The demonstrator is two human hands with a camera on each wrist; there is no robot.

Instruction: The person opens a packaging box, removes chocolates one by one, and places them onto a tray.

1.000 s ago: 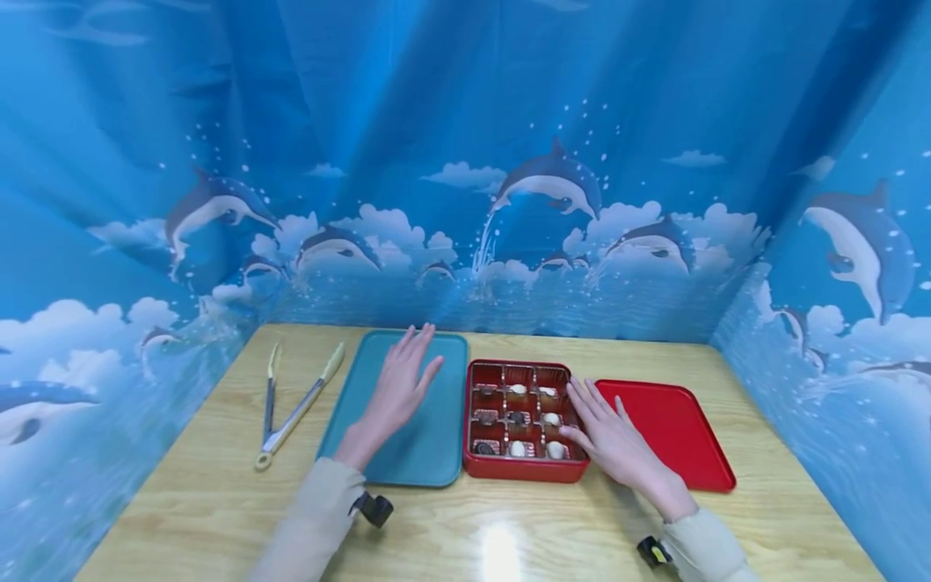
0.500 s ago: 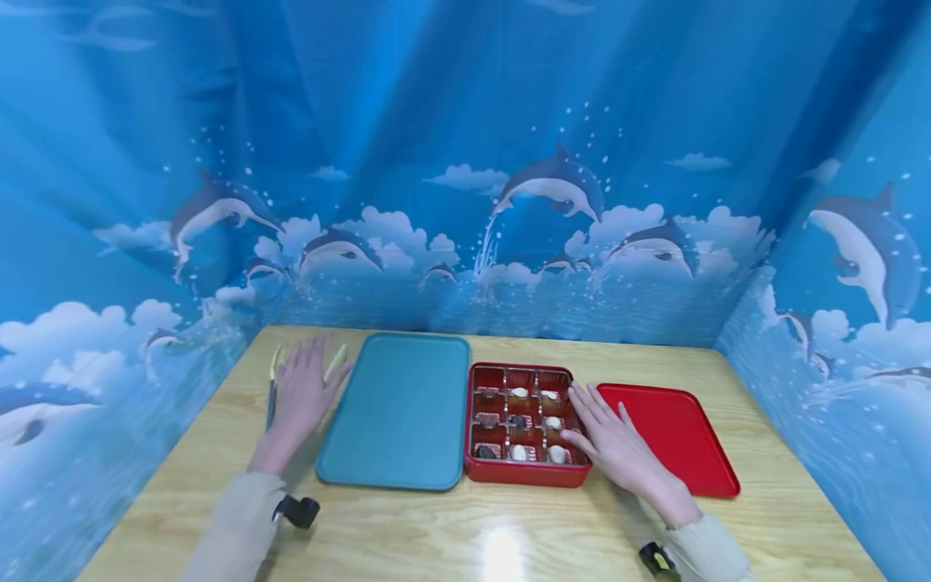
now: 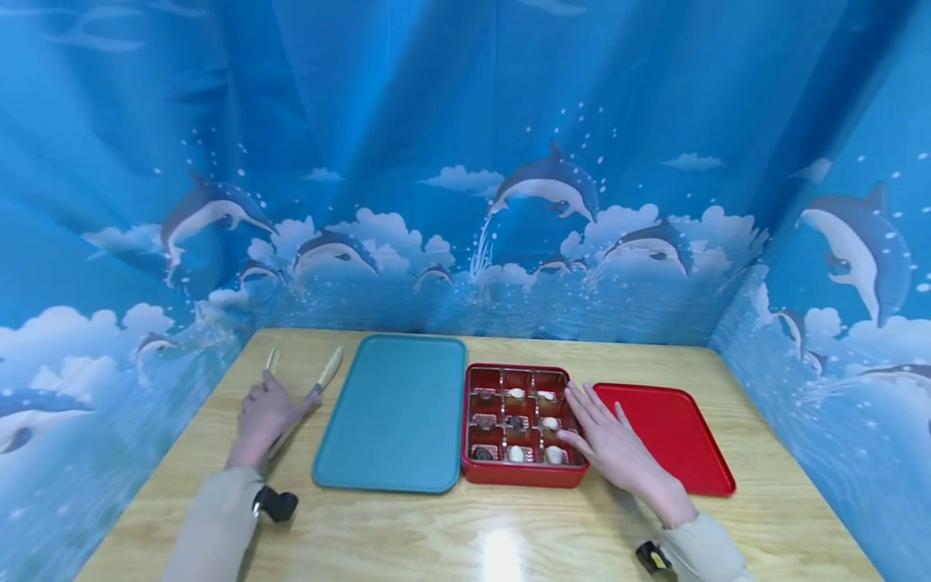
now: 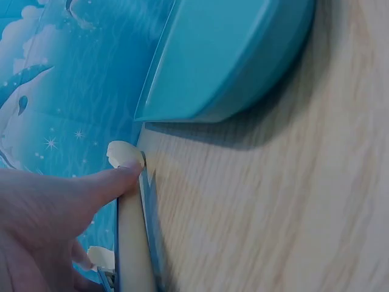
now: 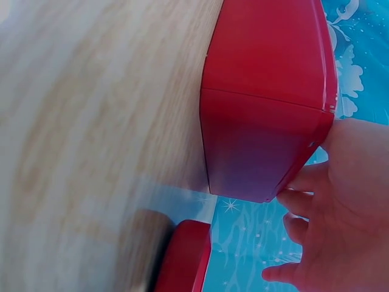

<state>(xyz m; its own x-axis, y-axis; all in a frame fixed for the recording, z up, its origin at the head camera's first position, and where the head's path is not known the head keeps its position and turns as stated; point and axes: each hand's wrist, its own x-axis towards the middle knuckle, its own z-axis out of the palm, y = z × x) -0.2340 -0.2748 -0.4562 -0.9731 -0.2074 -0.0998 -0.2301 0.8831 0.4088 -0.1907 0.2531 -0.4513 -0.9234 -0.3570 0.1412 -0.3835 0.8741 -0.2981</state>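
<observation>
At the left of the table my left hand grips a pair of tongs with metal arms and cream tips. Its thumb presses along the right arm, near the tip in the left wrist view, and the fingers curl at the other arm. The tongs are spread, their hinge end hidden under the hand. My right hand rests with extended fingers on the right rim of a red box. In its divided insert sit small dark and white chocolates, one per compartment. The right wrist view shows fingers along the box's side.
A teal tray lies between the tongs and the red box, close to the box's left side. Right of the box is a flat red lid, partly behind my right hand. A blue dolphin-print curtain stands behind the wooden table.
My left hand has moved left from over the teal tray to the tongs and come down, with its fingers curling onto them. The right hand has stayed on the box.
</observation>
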